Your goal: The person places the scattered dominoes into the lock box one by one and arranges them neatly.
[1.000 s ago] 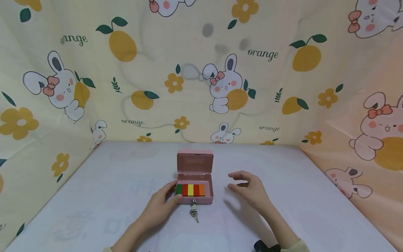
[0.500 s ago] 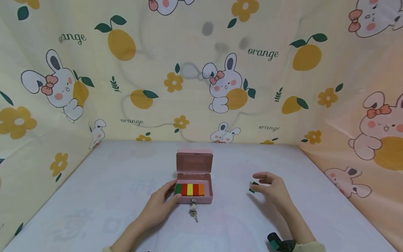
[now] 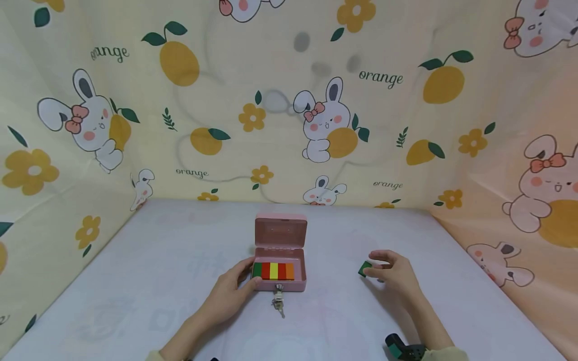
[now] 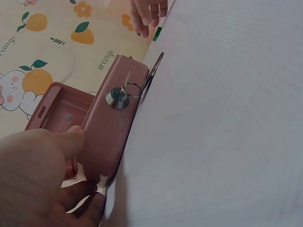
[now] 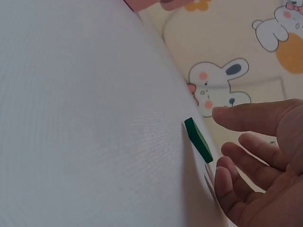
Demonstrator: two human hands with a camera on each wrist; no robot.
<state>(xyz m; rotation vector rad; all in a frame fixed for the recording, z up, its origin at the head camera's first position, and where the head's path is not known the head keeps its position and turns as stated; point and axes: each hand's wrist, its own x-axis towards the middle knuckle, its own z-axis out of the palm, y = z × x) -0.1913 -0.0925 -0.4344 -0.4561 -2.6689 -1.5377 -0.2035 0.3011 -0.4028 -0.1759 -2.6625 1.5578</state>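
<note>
A pink metal cash box point(image 3: 298, 286) stands with its lid up and keys point(image 3: 278, 303) hanging from its front lock. Inside lies a row of coloured blocks point(image 3: 273, 271), green, red, yellow and orange. My left hand point(image 3: 230, 291) grips the box's left side; in the left wrist view its thumb is on the rim and its fingers are at the lower corner. Over the table at right, my right hand point(image 3: 397, 273) has its thumb and fingers apart. A green block point(image 5: 198, 140) lies near its fingertips, outside the gap between them in the right wrist view.
A white cloth covers the table point(image 3: 189, 240), with a patterned curtain point(image 3: 280, 60) behind and at both sides. A small dark thing point(image 3: 380, 281) shows under my right hand; its kind is unclear. A black and green device point(image 3: 404, 347) sits at my right wrist.
My right hand has moved right, away from the box. The green block has come into view by its fingertips and shows more than half a second ago. My left hand has stayed on the box.
</note>
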